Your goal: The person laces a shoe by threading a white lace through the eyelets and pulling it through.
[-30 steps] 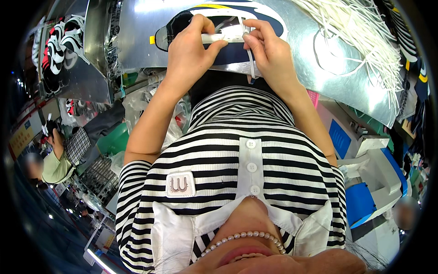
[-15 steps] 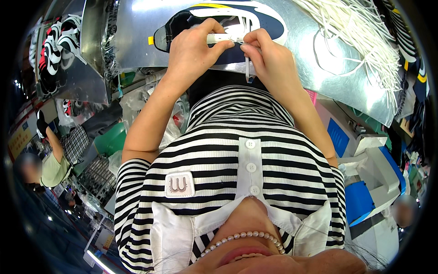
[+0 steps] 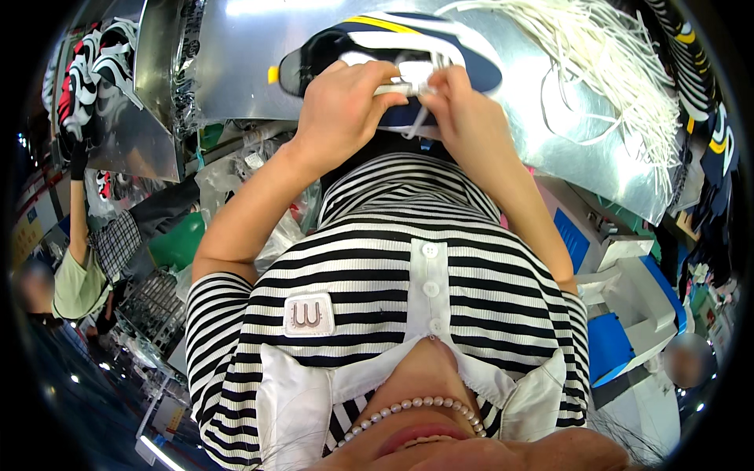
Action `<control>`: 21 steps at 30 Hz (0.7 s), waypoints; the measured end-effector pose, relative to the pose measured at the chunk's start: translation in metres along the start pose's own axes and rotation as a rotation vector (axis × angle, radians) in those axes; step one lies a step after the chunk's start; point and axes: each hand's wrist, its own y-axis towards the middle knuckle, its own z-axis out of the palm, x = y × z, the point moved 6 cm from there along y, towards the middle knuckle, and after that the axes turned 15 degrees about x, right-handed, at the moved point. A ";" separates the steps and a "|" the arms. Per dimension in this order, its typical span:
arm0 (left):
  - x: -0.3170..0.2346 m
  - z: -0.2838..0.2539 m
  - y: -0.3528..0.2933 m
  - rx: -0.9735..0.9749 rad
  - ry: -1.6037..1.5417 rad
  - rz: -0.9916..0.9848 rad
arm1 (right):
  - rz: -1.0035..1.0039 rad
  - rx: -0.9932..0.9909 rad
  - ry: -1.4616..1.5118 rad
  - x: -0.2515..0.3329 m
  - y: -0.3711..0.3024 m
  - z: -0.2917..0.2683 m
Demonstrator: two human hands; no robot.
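Note:
A navy sneaker point(image 3: 393, 39) with white stripes and a yellow band lies on its base on the metal tabletop, toe to the right. A yellow tab sticks out at its heel. My left hand point(image 3: 339, 110) pinches the white eyelet edge of the shoe between thumb and fingers. Beside it, my right hand point(image 3: 471, 114) is closed on a white shoelace point(image 3: 419, 123), its fingertips close to the eyelets and somewhat blurred. Part of the lace hangs below the right fingertips toward me, and some strands cross the shoe's opening.
A big bundle of white laces point(image 3: 605, 71) spreads over the right of the metal table point(image 3: 243, 71). More shoes point(image 3: 78, 86) in red, black and white stand at the far left, where a co-worker's gloved hand point(image 3: 79, 161) reaches in. Navy shoe parts point(image 3: 711, 141) hang at the right edge.
The shoe and both my hands have shifted slightly toward me, and the hanging lace end now slants left. At the left, the co-worker's arm has moved up to the shoes.

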 end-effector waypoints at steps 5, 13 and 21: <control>-0.014 0.008 -0.008 -0.059 0.022 0.178 | -0.017 0.078 -0.147 0.014 -0.025 -0.021; 0.005 -0.007 -0.015 -0.123 0.132 0.082 | 0.083 0.120 -0.242 0.007 -0.060 -0.039; -0.013 0.004 -0.013 -0.052 0.151 0.373 | -0.236 0.155 -0.039 0.030 0.028 -0.023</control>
